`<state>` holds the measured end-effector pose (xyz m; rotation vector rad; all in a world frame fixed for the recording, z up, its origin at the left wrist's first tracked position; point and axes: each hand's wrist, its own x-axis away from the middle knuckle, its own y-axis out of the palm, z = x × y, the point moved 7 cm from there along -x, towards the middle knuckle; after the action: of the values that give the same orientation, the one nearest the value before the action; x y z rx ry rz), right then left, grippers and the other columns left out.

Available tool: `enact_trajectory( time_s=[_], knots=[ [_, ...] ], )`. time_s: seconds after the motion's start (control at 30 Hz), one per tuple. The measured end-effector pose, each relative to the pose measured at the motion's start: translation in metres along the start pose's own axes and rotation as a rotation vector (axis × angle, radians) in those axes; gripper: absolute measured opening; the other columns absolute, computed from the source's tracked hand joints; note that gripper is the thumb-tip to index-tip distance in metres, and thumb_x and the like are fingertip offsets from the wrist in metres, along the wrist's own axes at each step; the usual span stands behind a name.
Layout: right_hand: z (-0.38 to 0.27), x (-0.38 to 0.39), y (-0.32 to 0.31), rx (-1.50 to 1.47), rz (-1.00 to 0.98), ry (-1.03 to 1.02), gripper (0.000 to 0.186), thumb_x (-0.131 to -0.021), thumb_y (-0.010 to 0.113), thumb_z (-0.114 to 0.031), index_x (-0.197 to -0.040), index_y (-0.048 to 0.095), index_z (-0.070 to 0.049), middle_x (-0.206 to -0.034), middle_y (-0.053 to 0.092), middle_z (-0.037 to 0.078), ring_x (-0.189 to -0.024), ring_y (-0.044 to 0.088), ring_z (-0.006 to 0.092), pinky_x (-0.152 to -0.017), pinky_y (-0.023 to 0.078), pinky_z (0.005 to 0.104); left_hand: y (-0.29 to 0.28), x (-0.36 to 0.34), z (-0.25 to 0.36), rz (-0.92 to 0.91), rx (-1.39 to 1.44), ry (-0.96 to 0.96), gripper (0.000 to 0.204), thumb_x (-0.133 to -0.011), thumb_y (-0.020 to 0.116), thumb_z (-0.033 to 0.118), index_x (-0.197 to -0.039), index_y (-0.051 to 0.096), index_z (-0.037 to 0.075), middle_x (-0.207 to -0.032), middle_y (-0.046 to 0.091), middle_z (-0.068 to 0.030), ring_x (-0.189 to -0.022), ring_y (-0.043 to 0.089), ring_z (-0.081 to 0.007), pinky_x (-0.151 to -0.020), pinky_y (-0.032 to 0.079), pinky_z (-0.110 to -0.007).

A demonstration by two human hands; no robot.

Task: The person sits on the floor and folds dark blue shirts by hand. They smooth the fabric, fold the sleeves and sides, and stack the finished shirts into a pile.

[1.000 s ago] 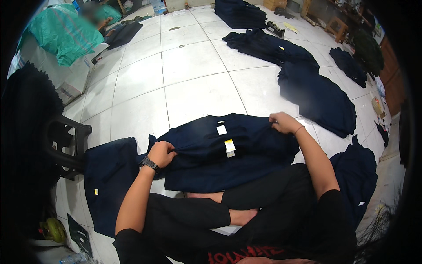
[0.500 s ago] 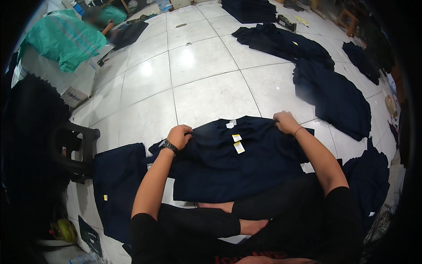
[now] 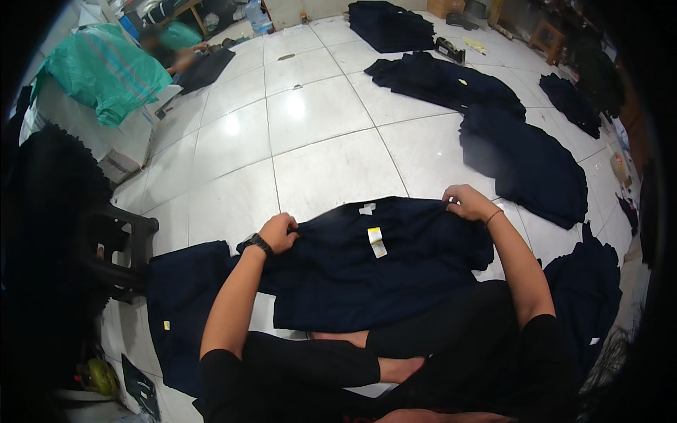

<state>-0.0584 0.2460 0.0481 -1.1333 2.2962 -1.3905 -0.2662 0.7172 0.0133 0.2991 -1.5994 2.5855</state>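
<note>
A dark navy shirt (image 3: pixel 367 282) is spread in front of my crossed legs, its collar edge on the far side. A white label shows at the neck, and a yellow-and-white tag (image 3: pixel 378 242) lies below it on the chest. My left hand (image 3: pixel 279 233), with a black watch on the wrist, pinches the shirt's left shoulder. With fingertips closed, my right hand (image 3: pixel 471 204) grips the right shoulder, where the cloth is pulled up into small folds. The fabric between both hands looks stretched taut.
Left of me lies a folded navy garment (image 3: pixel 187 310) beside a dark plastic stool (image 3: pixel 134 247). Several navy garment piles (image 3: pixel 525 166) line the right side. A green sack (image 3: pixel 102 74) rests at far left, near another person (image 3: pixel 173 56). White floor tiles (image 3: pixel 317 106) stretch ahead.
Both hands still hold the shoulders. The shirt's top edge is now drawn straighter between them, and one tag shows on the chest where two showed before. My view has shifted slightly.
</note>
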Motion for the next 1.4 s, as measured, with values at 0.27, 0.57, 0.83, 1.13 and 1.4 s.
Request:
enact_trajectory(
  time_s=[0.27,0.57,0.83,1.13,1.4],
  knots=[
    [-0.043,0.067,-0.034,0.112,0.066,-0.035,0.025,-0.092,0.069,-0.009,-0.117,0.071,-0.004,-0.112,0.074,0.021,-0.109,0.07,0.0396,-0.099,0.055,0.0463,-0.069,0.129,0.08,0.171,0.083,0.369,0.019,-0.085,0.081,0.012,-0.102,0.079,0.004,-0.108,0.078,-0.0135,-0.099,0.073,-0.0372,-0.091,0.058,-0.045],
    [-0.235,0.223,-0.195,0.242,0.588,-0.396,0.029,-0.081,0.066,0.006,-0.109,0.065,-0.001,-0.107,0.066,0.015,-0.108,0.065,0.0367,-0.094,0.054,0.0422,-0.231,0.288,0.177,0.77,-0.028,0.41,0.025,-0.082,0.072,-0.007,-0.106,0.074,0.001,-0.116,0.076,-0.0161,-0.105,0.074,-0.0367,-0.093,0.059,-0.042],
    [-0.253,0.237,-0.197,0.27,0.563,-0.465,0.031,-0.082,0.064,0.008,-0.111,0.063,-0.002,-0.108,0.063,0.019,-0.108,0.063,0.0417,-0.096,0.052,0.0465,-0.219,0.306,0.174,0.69,-0.239,0.431,0.022,-0.079,0.079,0.002,-0.1,0.076,0.009,-0.109,0.078,-0.0055,-0.1,0.072,-0.0257,-0.088,0.048,-0.041],
    [-0.273,0.253,-0.222,0.266,0.564,-0.311,0.028,-0.083,0.066,0.007,-0.11,0.063,-0.002,-0.107,0.063,0.017,-0.108,0.063,0.0384,-0.099,0.051,0.0436,-0.272,0.338,0.208,0.81,-0.198,0.398,0.025,-0.081,0.079,-0.001,-0.105,0.079,0.005,-0.113,0.079,-0.0072,-0.103,0.071,-0.0294,-0.093,0.05,-0.04],
    [-0.294,0.288,-0.239,0.286,0.43,-0.314,0.024,-0.079,0.069,0.003,-0.103,0.07,-0.002,-0.1,0.069,0.013,-0.101,0.067,0.0331,-0.095,0.053,0.0413,-0.29,0.351,0.225,0.824,-0.028,0.369,0.025,-0.079,0.08,-0.003,-0.103,0.081,0.003,-0.108,0.081,-0.0121,-0.101,0.074,-0.0311,-0.093,0.055,-0.038]
  ],
)
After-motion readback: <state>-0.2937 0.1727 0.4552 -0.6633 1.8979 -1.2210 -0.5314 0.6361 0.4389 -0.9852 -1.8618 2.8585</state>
